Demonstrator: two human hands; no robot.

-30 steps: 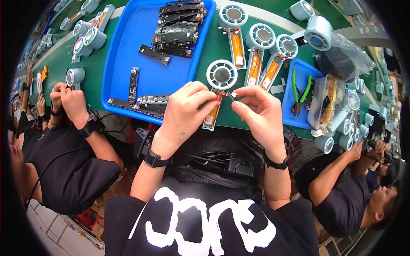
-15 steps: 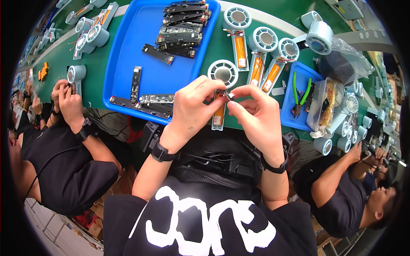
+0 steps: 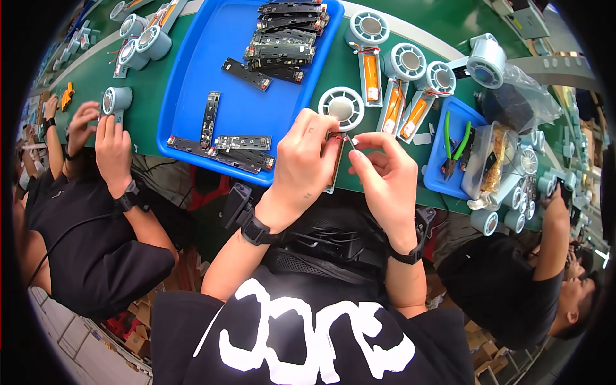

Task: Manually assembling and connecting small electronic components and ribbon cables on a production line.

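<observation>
A pale blue handheld fan lies in front of me, its round head away from me and its open handle with an orange battery partly under my fingers. My left hand is closed over the neck of the handle, pinching a dark circuit board whose end shows at the fingertips. Beside it, thumb and forefinger of my right hand are pinched around a small white wire plug close to the board's end. Most of the board and the wires are hidden by my fingers.
A blue tray of circuit boards stands left. Several open fans lie beyond my hands. At right, a small blue tray holds green-handled cutters, beside a clear box. Co-workers sit on both sides.
My view has shifted slightly, so the table things sit further right. My fingertips stay together at the fan's neck. The left co-worker's hand has lifted off the fan there; the right one's arm has swung outward.
</observation>
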